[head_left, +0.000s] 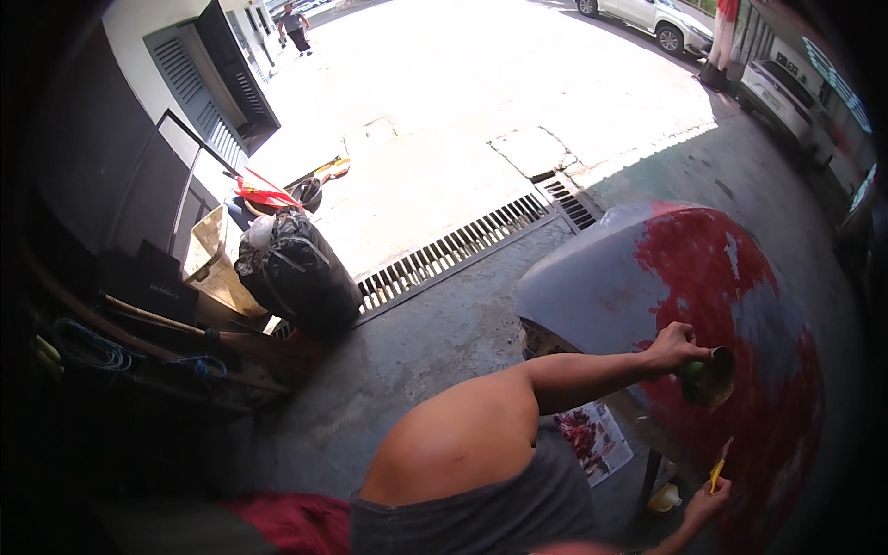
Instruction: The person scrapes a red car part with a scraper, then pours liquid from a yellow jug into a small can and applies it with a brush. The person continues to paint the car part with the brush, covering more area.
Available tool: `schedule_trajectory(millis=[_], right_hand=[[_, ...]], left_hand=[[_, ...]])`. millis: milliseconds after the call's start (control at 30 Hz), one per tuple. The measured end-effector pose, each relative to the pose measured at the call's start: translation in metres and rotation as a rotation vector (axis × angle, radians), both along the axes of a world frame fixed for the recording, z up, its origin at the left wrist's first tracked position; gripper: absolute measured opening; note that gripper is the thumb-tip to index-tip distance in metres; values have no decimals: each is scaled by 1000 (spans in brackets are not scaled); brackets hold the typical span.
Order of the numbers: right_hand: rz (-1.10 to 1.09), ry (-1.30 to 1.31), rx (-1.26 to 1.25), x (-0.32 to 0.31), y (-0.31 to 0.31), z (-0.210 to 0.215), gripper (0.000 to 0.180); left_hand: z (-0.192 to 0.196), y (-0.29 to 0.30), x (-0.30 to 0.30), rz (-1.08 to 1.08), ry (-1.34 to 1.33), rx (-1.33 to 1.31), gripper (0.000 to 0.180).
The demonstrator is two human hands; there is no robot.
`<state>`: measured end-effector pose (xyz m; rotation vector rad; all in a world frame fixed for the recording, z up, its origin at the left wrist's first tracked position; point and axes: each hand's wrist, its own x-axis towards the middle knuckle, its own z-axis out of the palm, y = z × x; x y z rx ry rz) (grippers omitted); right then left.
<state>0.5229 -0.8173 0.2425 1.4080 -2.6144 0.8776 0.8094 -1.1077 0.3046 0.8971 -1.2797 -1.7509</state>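
Observation:
My left hand (673, 347) reaches out from my bare shoulder and grips a round dark-green pad (710, 377), pressed flat against a curved car body panel (601, 277). The panel is grey with large patches of worn red paint. Lower down, my right hand (705, 504) holds a thin yellow-handled tool (719, 470) with its tip pointing up at the panel's lower red area. Both hands are at the panel's near side.
A stuffed black rubbish bag (296, 273) stands by a long floor drain grate (444, 254). Brooms and a coiled hose (88, 347) lie at the left. Printed paper (592, 439) and a small bottle (666, 499) lie under the panel. Parked cars (652, 18) and a distant person (296, 26) are outside.

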Motion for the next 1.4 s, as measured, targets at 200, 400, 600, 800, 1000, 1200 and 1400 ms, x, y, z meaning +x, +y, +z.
schedule_trajectory(millis=[200, 400, 600, 800, 1000, 1200, 1400], right_hand=[[-138, -548, -388, 29, 23, 105, 23], [67, -611, -423, 67, 32, 180, 24], [6, -371, -130, 76, 2, 172, 16], [13, -578, -89, 64, -20, 129, 19], [-61, -1281, -339, 52, -23, 101, 16], [-10, -1434, -512, 57, -50, 97, 14], [92, -1275, -569, 40, -110, 94, 13]], left_hand=[[-17, 4, -33, -166, 73, 19, 37], [-5, 21, -66, -281, 103, 24, 35], [-1, 41, -94, -408, -24, -172, 33], [-21, 49, -109, -328, -146, -487, 37], [-29, 34, -85, -312, 12, -186, 37], [-23, -2, -41, -164, 118, -21, 36], [-24, -65, 16, 39, 55, -35, 35]])
